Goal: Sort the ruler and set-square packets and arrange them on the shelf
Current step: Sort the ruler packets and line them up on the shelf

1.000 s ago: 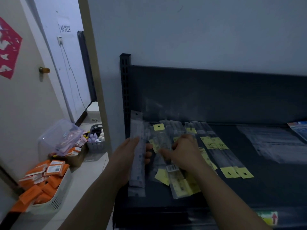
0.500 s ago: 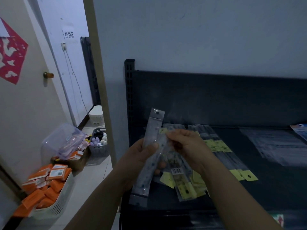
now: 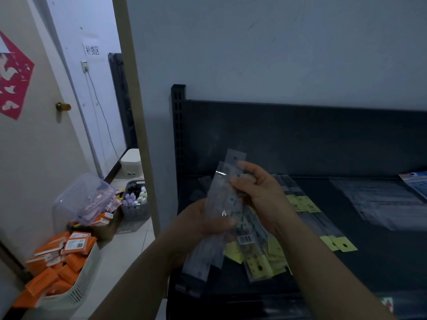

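Observation:
My left hand (image 3: 203, 224) grips a small stack of clear ruler packets (image 3: 219, 204) upright above the left end of the dark shelf (image 3: 381, 257). At the stack's top edge my right hand (image 3: 258, 192) pinches another clear packet against it. Under both hands several ruler packets with yellow header tags (image 3: 261, 266) lie loose and crossed on the shelf. More yellow-tagged packets (image 3: 323, 229) lie side by side to the right of them.
Flat clear set-square packets (image 3: 381, 202) lie at the shelf's right, with a blue-printed packet (image 3: 416, 179) at the far edge. On the floor at left stand a white basket of orange boxes (image 3: 60, 269), a clear plastic tub (image 3: 83, 199) and a grey basket (image 3: 136, 204). A door is at far left.
My left hand has raised its packets from low over the shelf. My right hand lifted a packet off the pile and brought it up against the stack's top.

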A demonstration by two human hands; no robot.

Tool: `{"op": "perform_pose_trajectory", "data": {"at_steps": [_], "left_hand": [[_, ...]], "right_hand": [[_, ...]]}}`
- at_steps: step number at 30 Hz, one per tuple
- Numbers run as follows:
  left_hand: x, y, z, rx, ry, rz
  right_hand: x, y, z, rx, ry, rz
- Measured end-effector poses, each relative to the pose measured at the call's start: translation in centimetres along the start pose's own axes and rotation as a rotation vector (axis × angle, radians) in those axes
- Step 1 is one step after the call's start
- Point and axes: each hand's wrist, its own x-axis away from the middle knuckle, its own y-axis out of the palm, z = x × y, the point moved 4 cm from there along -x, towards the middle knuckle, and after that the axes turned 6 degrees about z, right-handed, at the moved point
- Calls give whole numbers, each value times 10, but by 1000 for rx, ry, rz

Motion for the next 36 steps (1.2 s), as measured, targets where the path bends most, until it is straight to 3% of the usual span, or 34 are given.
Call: {"op": "perform_pose_trajectory", "data": {"at_steps": [2, 4, 6, 8, 12, 18, 26, 36], "left_hand": [[-3, -8, 1, -1, 3, 89], [-7, -20, -1, 123, -33, 207], [-12, -31, -5, 207, -49, 293], [-17, -36, -12, 217, -72, 353], [-21, -25, -17, 166, -128, 334], [-26, -22, -21, 202, -131, 295], [-32, -19, -19, 108, -127, 270], [-28, -19, -20, 116, -121, 286]], "right_hand": [[-5, -4, 1, 174, -50, 59], [-8, -12, 2, 517, -139, 113], [-7, -18, 7, 857, -147, 74], [-4, -18, 15, 978, -81, 24], [-3, -10, 19, 955, -23, -35], [-11, -12, 23, 948, 58, 23], [-12, -8, 26, 975, -14, 50], [-10, -22, 31, 596, 136, 94]]}}
